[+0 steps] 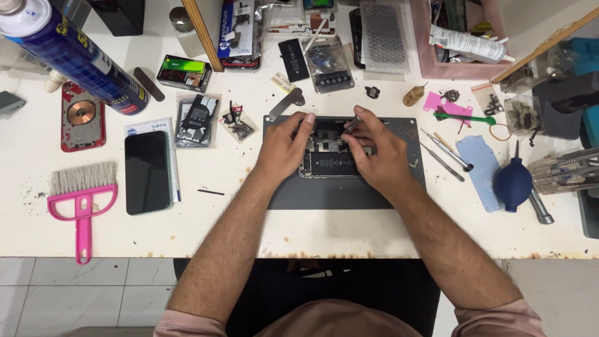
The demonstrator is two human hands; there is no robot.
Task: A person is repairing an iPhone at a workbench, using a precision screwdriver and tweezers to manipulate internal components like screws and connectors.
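Bare forearms; pink sleeves [499,318] pushed up (dark trousers below).

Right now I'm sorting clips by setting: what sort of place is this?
Likely a phone repair bench: an opened phone on a dark mat, a loose phone screen and a blue dust blower.

A single camera worn on the person's head looks almost straight down from above the near edge of a white table [187,231]. It sits close, taking in both forearms, the cluttered tabletop and a strip of tiled floor [81,293] below.
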